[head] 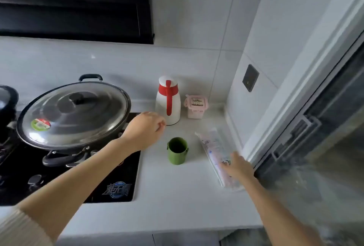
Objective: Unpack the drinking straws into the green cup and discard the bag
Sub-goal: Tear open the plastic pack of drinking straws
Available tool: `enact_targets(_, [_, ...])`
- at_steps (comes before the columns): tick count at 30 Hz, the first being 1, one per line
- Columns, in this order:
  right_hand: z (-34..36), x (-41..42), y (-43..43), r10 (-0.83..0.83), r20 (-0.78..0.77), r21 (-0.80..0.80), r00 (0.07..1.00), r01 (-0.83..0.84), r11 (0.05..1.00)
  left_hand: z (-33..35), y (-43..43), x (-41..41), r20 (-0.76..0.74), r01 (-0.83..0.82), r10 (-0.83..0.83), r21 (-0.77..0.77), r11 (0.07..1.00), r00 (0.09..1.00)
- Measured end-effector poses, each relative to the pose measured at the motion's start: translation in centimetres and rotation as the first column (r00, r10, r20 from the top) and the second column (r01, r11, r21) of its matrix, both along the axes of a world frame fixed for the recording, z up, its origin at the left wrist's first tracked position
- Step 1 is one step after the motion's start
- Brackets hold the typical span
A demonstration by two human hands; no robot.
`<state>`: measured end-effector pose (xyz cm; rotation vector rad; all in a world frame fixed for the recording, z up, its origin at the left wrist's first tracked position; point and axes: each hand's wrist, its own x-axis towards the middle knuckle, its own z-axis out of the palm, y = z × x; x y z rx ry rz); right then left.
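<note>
- Your left hand (pixel 144 127), centre frame, hovers loosely curled and empty above the counter (pixel 169 190).
- The green cup (pixel 176 150) stands upright, empty, just right of it.
- Your right hand (pixel 237 166), lower right, rests on the bag of straws (pixel 213 147); whether the fingers are closed on it cannot be told.

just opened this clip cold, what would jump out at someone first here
The big lidded wok on the black stove at left dominates. Next the white and red thermos jug by the back wall, with the green cup standing empty in front of it. The right hand rests on the bag of straws lying by the right wall.
</note>
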<state>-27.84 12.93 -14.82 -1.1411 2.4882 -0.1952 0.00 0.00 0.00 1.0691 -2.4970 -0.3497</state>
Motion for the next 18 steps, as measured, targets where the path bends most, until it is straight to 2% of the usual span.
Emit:
enact_targets(2, [-2.2,-0.4,-1.0,-0.102,-0.009,0.043,0.995,0.103,0.994,-1.3,-2.0,0.0,0.014,0.013,-0.013,0.045,0.999,1.0])
enact_targets(5, [-5.9,-0.7,-0.9,-0.157,-0.048,0.115,0.986,0.161,0.98,-3.7,-4.8,-0.4,0.067,0.055,-0.062,0.104,0.993,0.996])
enact_targets(7, [-7.4,-1.0,-1.1,-0.185,-0.021,0.133,0.983,0.186,0.973,-5.3,-6.3,-0.7,0.079,0.064,-0.076,0.14,0.988,0.994])
enact_targets(12, [-8.5,-2.0,-2.2,-0.117,-0.06,0.351,0.991,0.131,0.927,-7.6,-8.7,-0.9,0.088,0.101,-0.12,0.19,0.976,0.989])
enact_targets(15, [-7.9,-1.3,-2.7,-0.162,-0.073,0.288,0.984,0.176,0.941,-8.4,-9.4,-0.8,0.092,0.128,-0.15,0.209,0.969,0.984])
enact_targets(18, [-4.4,0.8,-3.2,-0.302,0.079,0.19,0.95,0.283,0.94,-8.8,-9.2,-0.9,0.089,0.179,-0.203,0.23,0.957,0.975])
